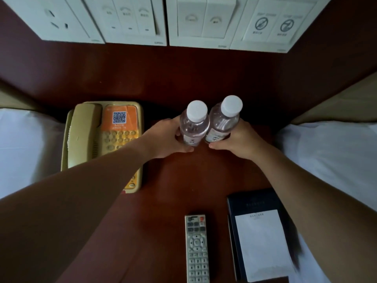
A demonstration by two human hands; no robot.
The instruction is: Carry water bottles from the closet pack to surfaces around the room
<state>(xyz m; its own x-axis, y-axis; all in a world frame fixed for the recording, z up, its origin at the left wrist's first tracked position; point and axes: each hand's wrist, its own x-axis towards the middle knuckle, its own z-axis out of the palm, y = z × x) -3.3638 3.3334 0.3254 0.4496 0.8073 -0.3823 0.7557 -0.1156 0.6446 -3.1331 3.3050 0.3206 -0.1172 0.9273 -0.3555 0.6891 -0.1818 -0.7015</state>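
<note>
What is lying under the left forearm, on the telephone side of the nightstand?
The left forearm crosses over the beige telephone, hiding the lower part of its orange keypad and front edge. The handset, QR sticker and upper keys remain visible. Whatever lies under the arm nearer the camera cannot be seen.

Hidden and cut-off parts at the nightstand

The left forearm covers the telephone's [106,139] lower keypad; the bottom edge cuts off the remote [197,250] and notepad folder [263,237]; the 2 bottles' [193,127] bases and label print stay unreadable.

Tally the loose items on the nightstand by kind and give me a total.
Water bottles: 2, one held in each of the hands
Telephone: 1
Remote control: 1
Notepad in dark folder: 1
Total: 5
</note>
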